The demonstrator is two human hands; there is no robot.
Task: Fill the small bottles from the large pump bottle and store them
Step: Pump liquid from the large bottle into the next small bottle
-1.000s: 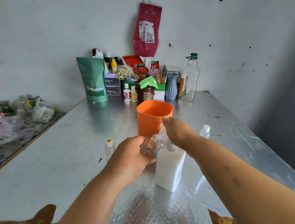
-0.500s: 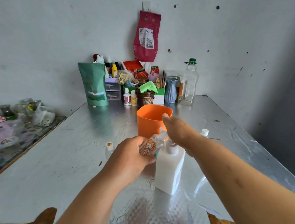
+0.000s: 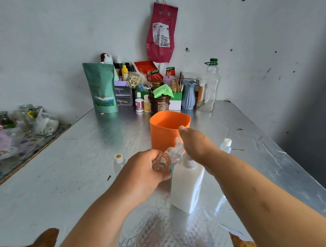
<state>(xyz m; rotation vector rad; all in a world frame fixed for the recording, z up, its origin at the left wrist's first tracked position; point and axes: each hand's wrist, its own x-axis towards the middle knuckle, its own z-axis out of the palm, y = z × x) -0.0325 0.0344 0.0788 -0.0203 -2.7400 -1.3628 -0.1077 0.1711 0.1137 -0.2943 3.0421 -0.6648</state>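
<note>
Large pump bottle (image 3: 187, 186) (white, upright) stands near the near edge of the table (image 3: 62, 175), about midway along it. The right hand (image 3: 196, 145) lies on top of its pump head; the fingers are hidden behind the back of the hand, so whether they are curled or straight cannot be told. The left hand (image 3: 143, 171) grips a small clear bottle (image 3: 165, 160) bearing a cartoon sticker, tilted with its mouth toward the pump spout. The hands are close together. An orange cup (image 3: 167, 134) stands just behind the pump bottle. The left capped bottle (image 3: 118, 163) and right capped bottle (image 3: 225, 145) flank it, well apart. Assorted containers crowd the far edge.
</note>
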